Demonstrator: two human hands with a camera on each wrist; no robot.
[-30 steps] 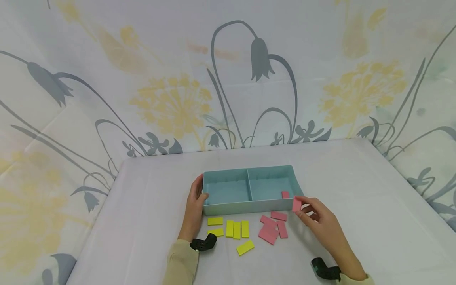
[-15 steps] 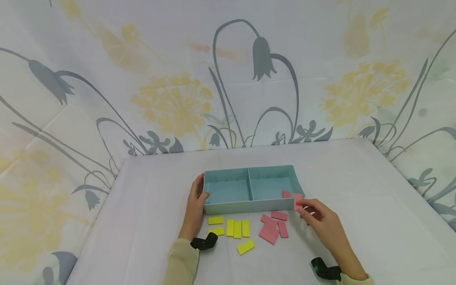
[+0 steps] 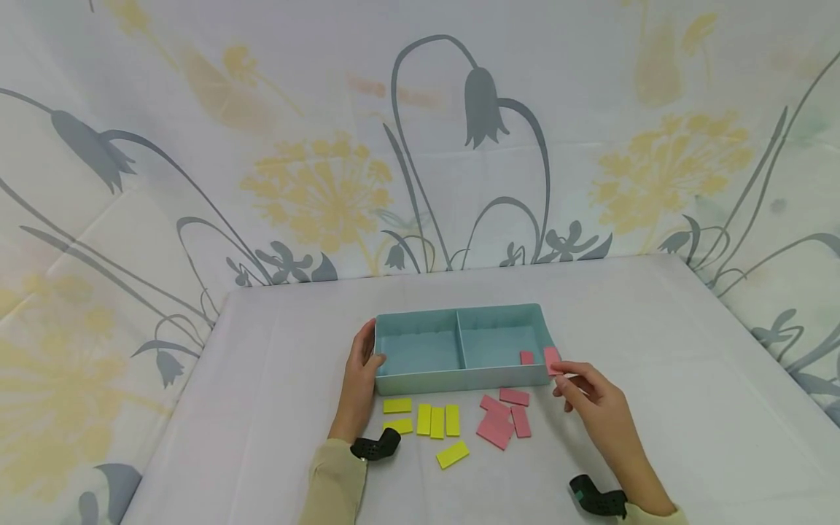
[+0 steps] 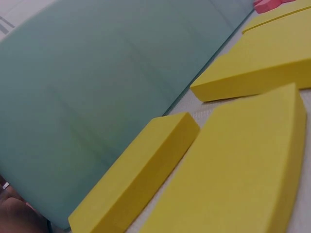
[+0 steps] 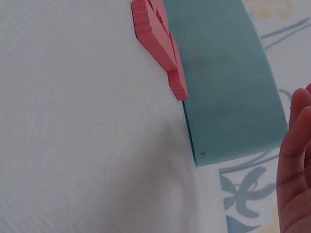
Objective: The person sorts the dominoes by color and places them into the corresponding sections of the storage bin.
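Note:
A light blue two-compartment box [image 3: 420, 383] sits on the white-covered table in the head view. My left hand [image 3: 355, 386] grips its left end, the thumb over the rim. At the front right corner, my right hand [image 3: 596, 402] pinches a pink rectangular tile [image 3: 552, 360] by its lower end. One pink tile [image 3: 526, 358] is visible in the right compartment; the left compartment holds nothing. In front of the box lie several pink tiles [image 3: 495, 430], some overlapping, and several yellow tiles [image 3: 453, 455]. The right wrist view shows part of my fingers [image 5: 294, 160] beside the box.
The table [image 3: 289, 343] has a plain white cover. Behind and at both sides hangs a flower-printed cloth [image 3: 315, 189]. A black wrist camera [image 3: 377, 445] is on the left wrist, and another black camera [image 3: 597, 497] on the right.
My right hand has lifted the pinched pink tile a little upward and to the right, from in front of the box's corner to the rim. The left hand and box stay put.

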